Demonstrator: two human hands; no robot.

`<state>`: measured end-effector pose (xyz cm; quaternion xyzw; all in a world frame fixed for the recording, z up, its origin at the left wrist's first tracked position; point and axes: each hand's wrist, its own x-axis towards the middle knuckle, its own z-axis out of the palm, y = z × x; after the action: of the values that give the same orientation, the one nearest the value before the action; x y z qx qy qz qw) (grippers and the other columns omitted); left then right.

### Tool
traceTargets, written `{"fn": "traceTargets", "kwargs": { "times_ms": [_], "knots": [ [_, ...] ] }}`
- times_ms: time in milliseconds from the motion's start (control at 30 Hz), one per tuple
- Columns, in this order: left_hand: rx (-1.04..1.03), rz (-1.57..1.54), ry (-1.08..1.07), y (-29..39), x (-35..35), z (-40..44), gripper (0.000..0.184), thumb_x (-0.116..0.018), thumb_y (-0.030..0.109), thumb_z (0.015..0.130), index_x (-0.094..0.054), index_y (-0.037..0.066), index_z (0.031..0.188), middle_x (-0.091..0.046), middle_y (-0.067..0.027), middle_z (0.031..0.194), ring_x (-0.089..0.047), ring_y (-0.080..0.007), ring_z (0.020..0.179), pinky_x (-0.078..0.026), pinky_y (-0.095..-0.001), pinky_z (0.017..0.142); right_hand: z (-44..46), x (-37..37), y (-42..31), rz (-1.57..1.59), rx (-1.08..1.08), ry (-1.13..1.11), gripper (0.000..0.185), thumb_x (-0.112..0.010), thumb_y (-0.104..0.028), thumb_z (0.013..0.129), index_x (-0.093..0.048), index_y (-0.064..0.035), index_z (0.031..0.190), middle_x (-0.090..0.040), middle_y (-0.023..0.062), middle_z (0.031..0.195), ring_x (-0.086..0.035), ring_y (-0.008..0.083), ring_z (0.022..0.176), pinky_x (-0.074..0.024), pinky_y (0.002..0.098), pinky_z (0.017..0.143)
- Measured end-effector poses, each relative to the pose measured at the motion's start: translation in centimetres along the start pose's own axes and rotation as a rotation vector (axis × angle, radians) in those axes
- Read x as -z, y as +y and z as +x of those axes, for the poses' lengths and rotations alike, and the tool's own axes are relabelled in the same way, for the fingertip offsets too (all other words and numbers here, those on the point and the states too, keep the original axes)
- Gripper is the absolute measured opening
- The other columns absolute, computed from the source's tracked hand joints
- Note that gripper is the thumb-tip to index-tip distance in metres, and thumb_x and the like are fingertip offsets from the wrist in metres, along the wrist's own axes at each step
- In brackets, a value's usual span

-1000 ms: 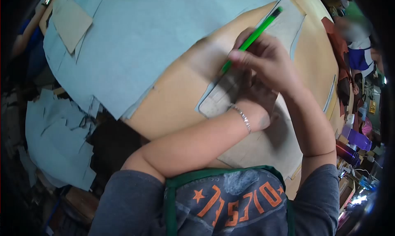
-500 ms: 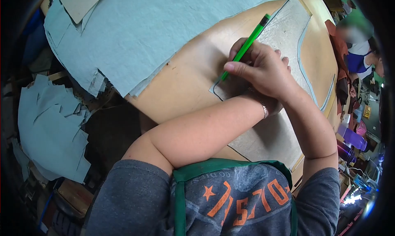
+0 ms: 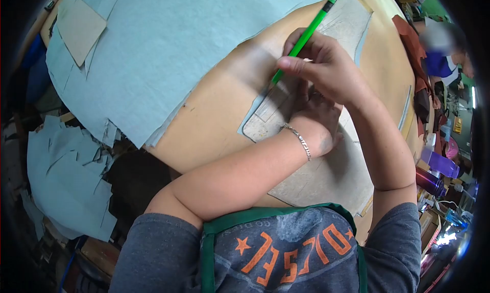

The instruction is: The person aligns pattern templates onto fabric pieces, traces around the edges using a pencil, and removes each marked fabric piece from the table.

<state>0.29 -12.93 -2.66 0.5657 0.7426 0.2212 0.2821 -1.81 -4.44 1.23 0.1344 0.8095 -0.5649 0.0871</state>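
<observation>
My right hand [image 3: 321, 63] grips a green pencil [image 3: 309, 33], its tip down at the left edge of a grey template [image 3: 326, 178]. Beneath it, my left hand [image 3: 319, 111] presses on the template with fingers apart, partly hidden by the right hand; a chain bracelet circles its wrist. Light blue material [image 3: 248, 120] shows under the template's edge. The template lies on the tan table [image 3: 199, 124]. To the left spreads a large light blue sheet [image 3: 153, 48].
A beige piece [image 3: 80, 31] lies on the blue sheet. Blue scraps [image 3: 66, 175] are piled lower left. Brown material [image 3: 411, 45] hangs at the right edge. Another person [image 3: 441, 63] is at the far right, near a purple container [image 3: 443, 164].
Over the last half second, the view has shifted and both hands appear slightly further left. More of my left hand shows below the right. The pencil stays in my right hand.
</observation>
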Motion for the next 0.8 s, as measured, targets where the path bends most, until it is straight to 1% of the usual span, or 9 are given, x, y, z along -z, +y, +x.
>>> {"fn": "traceTargets", "kwargs": {
  "times_ms": [100, 200, 400, 500, 567, 633, 700, 733, 800],
  "knots": [
    [-0.055, -0.163, 0.179, -1.4, -3.6, 1.1, 0.067, -0.04, 0.044, 0.081, -0.023, 0.003, 0.131, -0.015, -0.0162, 0.139, -0.012, -0.0343, 0.129, -0.008, -0.0487, 0.103, -0.3, -2.6, -0.6, 0.107, 0.013, -0.151, 0.016, -0.062, -0.012, 0.078, -0.05, -0.003, 0.083, -0.052, -0.0016, 0.072, -0.049, 0.0058, 0.071, -0.0403, 0.0211, 0.065],
    [-0.069, 0.033, 0.466, -1.5, -5.3, 2.1, 0.063, -0.026, 0.044, 0.084, -0.023, 0.003, 0.131, -0.015, -0.0147, 0.14, -0.01, -0.0347, 0.129, -0.01, -0.0513, 0.102, -0.3, -4.2, -0.1, 0.015, -0.031, -0.224, 0.017, -0.062, -0.012, 0.078, -0.05, -0.0023, 0.083, -0.052, -0.001, 0.071, -0.049, 0.0056, 0.068, -0.0392, 0.0195, 0.062],
    [-0.106, 0.042, 0.465, -1.5, -4.7, 1.5, 0.065, -0.026, 0.048, 0.083, -0.025, 0.004, 0.131, -0.015, -0.0143, 0.14, -0.011, -0.0337, 0.129, -0.015, -0.0623, 0.095, -0.8, -5.2, -0.5, -0.073, -0.059, -0.257, 0.016, -0.061, -0.012, 0.079, -0.05, -0.0021, 0.083, -0.053, -0.0002, 0.071, -0.049, 0.0057, 0.068, -0.0386, 0.0195, 0.062],
    [-0.086, 0.112, 0.453, -1.3, -4.8, 1.6, 0.064, -0.025, 0.046, 0.084, -0.025, 0.003, 0.131, -0.015, -0.014, 0.14, -0.011, -0.0337, 0.129, -0.012, -0.0565, 0.1, -0.8, -4.7, -0.6, -0.156, -0.013, -0.236, 0.015, -0.06, -0.012, 0.08, -0.049, -0.0022, 0.084, -0.053, 0.0001, 0.072, -0.049, 0.0063, 0.07, -0.0391, 0.02, 0.064],
    [-0.012, 0.458, 0.592, -1.6, -6.7, 2.8, 0.063, -0.028, 0.046, 0.084, -0.026, 0.003, 0.13, -0.017, -0.014, 0.139, -0.013, -0.0331, 0.129, -0.01, -0.0516, 0.102, -0.7, -4.0, -0.2, -0.121, -0.002, -0.167, 0.015, -0.06, -0.012, 0.08, -0.049, -0.0025, 0.085, -0.053, 0.0, 0.072, -0.05, 0.0065, 0.071, -0.0397, 0.0204, 0.065],
    [0.005, 0.422, 0.424, -1.2, -4.7, 2.3, 0.064, -0.033, 0.045, 0.082, -0.027, 0.002, 0.13, -0.019, -0.014, 0.139, -0.015, -0.0326, 0.128, -0.008, -0.0473, 0.104, -0.6, -3.0, 0.3, -0.091, 0.017, -0.08, 0.016, -0.061, -0.012, 0.079, -0.049, -0.0033, 0.086, -0.053, -0.0004, 0.074, -0.05, 0.0069, 0.073, -0.0408, 0.0212, 0.068],
    [-0.04, 0.003, -0.043, -0.3, -1.4, 0.7, 0.066, -0.04, 0.044, 0.081, -0.028, 0.002, 0.129, -0.022, -0.0139, 0.138, -0.018, -0.032, 0.127, -0.008, -0.0434, 0.104, -0.2, -1.6, 0.5, -0.135, -0.035, 0.031, 0.017, -0.061, -0.012, 0.079, -0.049, -0.0038, 0.087, -0.053, -0.0005, 0.075, -0.05, 0.0071, 0.073, -0.0412, 0.0216, 0.068],
    [0.024, 0.139, 0.073, 0.1, -1.3, 0.0, 0.071, -0.051, 0.045, 0.075, -0.031, 0.002, 0.128, -0.027, -0.0138, 0.135, -0.021, -0.0319, 0.126, -0.01, -0.0489, 0.102, 0.2, -0.6, 1.0, -0.099, -0.056, 0.083, 0.017, -0.062, -0.011, 0.079, -0.049, -0.004, 0.086, -0.054, 0.0003, 0.076, -0.051, 0.0075, 0.073, -0.0413, 0.0214, 0.068],
    [-0.014, 0.083, 0.205, -0.1, -1.5, -0.6, 0.072, -0.054, 0.043, 0.073, -0.033, 0.002, 0.127, -0.027, -0.0139, 0.135, -0.022, -0.0324, 0.125, -0.011, -0.0524, 0.1, 1.1, 2.0, 2.0, -0.214, -0.039, 0.176, 0.018, -0.061, -0.015, 0.079, -0.05, -0.0039, 0.088, -0.054, 0.0017, 0.078, -0.05, 0.0079, 0.075, -0.0415, 0.023, 0.068]
  ]
}}
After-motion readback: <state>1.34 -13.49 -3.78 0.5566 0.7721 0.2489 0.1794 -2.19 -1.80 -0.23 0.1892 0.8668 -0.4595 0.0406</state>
